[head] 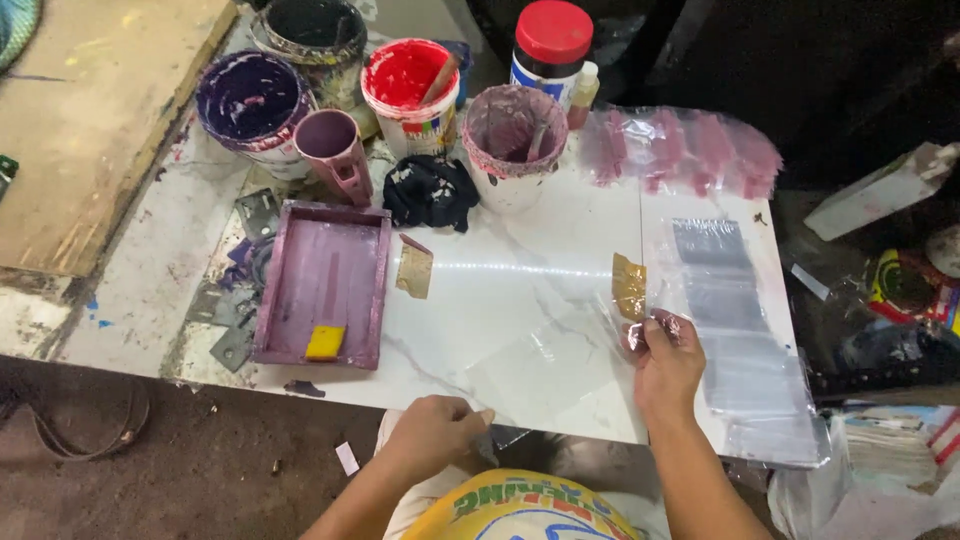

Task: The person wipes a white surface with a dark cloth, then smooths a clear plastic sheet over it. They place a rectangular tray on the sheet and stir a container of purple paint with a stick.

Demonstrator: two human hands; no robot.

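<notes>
Right hand pinching clear film

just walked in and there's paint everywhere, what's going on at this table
A person sits at a white marble-look table. The right hand pinches the edge of a clear plastic sheet lying on the table, beside a brown scrap. The left hand rests at the near edge, apparently gripping something small. Paint buckets and a purple tray with a yellow sponge sit untouched.

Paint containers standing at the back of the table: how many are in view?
6, in a rough row: dark bucket, purple tub, mauve mug, red tub, pink tub, red-lidded jar. Others may be hidden behind.
</notes>
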